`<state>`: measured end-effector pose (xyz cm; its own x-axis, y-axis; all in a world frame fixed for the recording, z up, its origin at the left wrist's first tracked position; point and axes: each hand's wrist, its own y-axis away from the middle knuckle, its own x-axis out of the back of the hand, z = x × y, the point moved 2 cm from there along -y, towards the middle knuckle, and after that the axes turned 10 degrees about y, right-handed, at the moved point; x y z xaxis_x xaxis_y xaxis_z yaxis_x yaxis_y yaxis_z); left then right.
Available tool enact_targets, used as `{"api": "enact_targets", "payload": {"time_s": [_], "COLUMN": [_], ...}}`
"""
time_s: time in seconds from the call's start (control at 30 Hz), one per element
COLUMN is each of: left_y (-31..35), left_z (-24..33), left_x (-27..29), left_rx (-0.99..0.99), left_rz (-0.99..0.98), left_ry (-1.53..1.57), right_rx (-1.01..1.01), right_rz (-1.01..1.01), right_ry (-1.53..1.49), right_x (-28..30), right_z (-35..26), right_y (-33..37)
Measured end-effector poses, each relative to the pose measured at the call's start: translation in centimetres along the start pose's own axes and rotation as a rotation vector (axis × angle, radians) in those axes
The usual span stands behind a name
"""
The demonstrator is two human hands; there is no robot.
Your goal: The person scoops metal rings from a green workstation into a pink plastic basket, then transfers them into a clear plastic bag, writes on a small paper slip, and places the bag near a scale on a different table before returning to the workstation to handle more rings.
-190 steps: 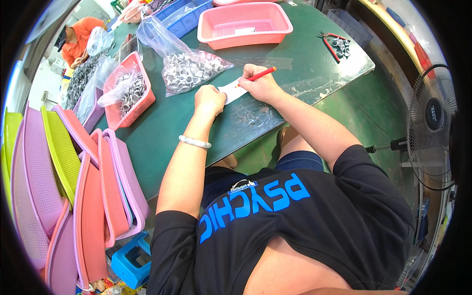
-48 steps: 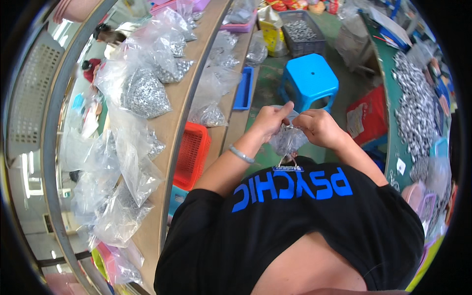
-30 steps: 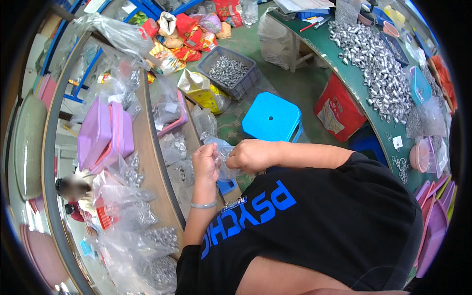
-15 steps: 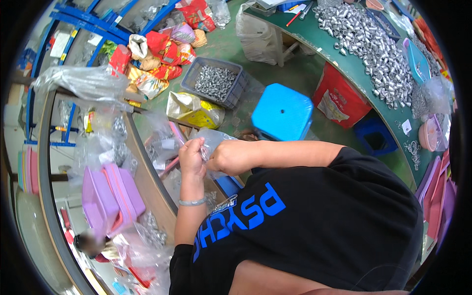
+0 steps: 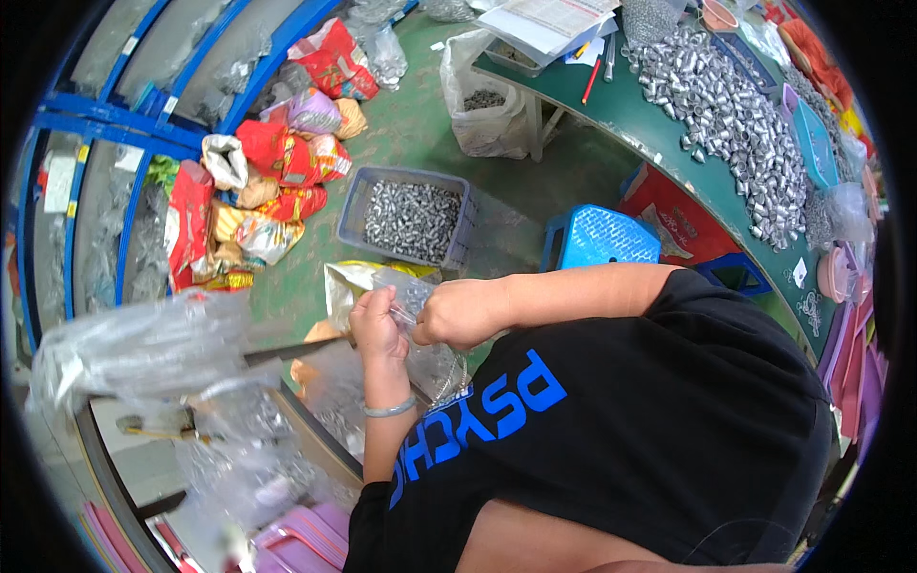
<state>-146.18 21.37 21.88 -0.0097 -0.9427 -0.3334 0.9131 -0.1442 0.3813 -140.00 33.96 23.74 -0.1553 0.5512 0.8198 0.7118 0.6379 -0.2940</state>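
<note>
In front of my chest, a clear plastic bag point(image 5: 432, 365) is held between my two hands. My left hand point(image 5: 379, 327) pinches its edge with thumb and fingers, and a bracelet circles that wrist. Beside it, my right hand point(image 5: 462, 313) is closed on the bag too, its knuckles turned up. Part of the bag sticks out beyond the hands and part hangs below them. What it contains is hard to make out through the plastic.
Ahead stands a grey crate point(image 5: 355, 215) of small metal parts, near red and yellow sacks point(image 5: 287, 153). A blue stool point(image 5: 611, 234) is on the right, by a green table point(image 5: 611, 110) heaped with metal pieces point(image 5: 735, 134). Clear bags point(image 5: 143, 344) lie on a rack at left.
My view has shifted: the crate and sacks sit more to the left, while the rack and purple bins have slid down. Both hands keep their grip on the bag.
</note>
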Motion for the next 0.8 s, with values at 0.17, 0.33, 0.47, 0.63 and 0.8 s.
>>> {"api": "enact_targets", "payload": {"time_s": [0.17, 0.33, 0.47, 0.63, 0.8], "left_y": [-8.9, -17.4, -22.6, -32.8, -36.6], "left_z": [3.3, 6.1, 8.5, 8.7, 10.4], "left_x": [-2.9, -6.9, -10.5, -14.6, -18.1], "left_rx": [-0.092, -0.126, -0.124, -0.25, -0.336], "left_rz": [-0.067, -0.16, -0.257, -0.263, -0.255], "left_ry": [0.054, 0.119, 0.023, -0.122, -0.127], "right_rx": [-0.126, -0.421, -0.721, -1.125, -1.064], "right_rz": [0.138, 0.317, 0.352, 0.263, 0.239], "right_ry": [0.065, 0.05, 0.264, 0.202, 0.175], "right_x": [2.7, 6.8, 6.3, 8.1, 14.2], "right_z": [5.9, 10.7, 15.6, 20.3, 26.2], "right_y": [-2.7, 0.0, 8.1, 16.7, 18.6]}}
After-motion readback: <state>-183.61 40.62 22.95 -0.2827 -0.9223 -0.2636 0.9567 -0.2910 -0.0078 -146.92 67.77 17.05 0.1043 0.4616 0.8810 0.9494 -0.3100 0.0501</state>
